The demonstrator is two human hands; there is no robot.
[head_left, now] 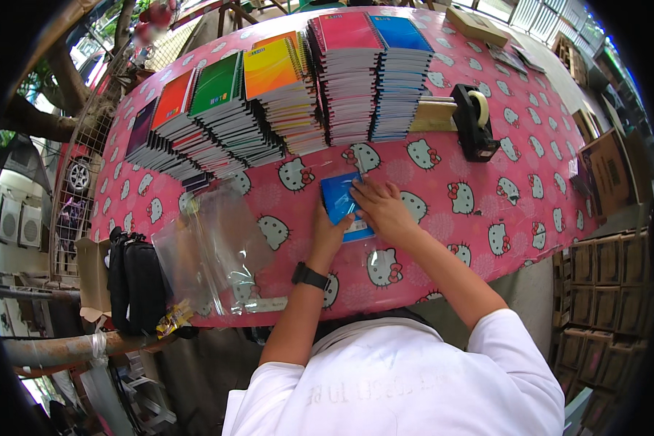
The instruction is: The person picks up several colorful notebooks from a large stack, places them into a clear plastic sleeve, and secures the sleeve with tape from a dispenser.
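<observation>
A small blue spiral-bound notebook [337, 190] lies in front of me on the table, with shiny clear plastic around it. My left hand [328, 227] grips its left edge, thumb on the cover and the other fingers partly hidden. Across the notebook's right side rests my right hand [384, 211], its fingers stretched out flat over the cover. Left of my hands are several clear plastic bags [214, 243] in a loose, overlapping pile.
Tall notebook stacks line the far side: purple [141, 129], orange-red [173, 102], green [218, 86], yellow [271, 67], pink [346, 33] and blue [400, 33]. A black tape dispenser [475, 125] stands right of them. A black bag [134, 283] sits at the left edge.
</observation>
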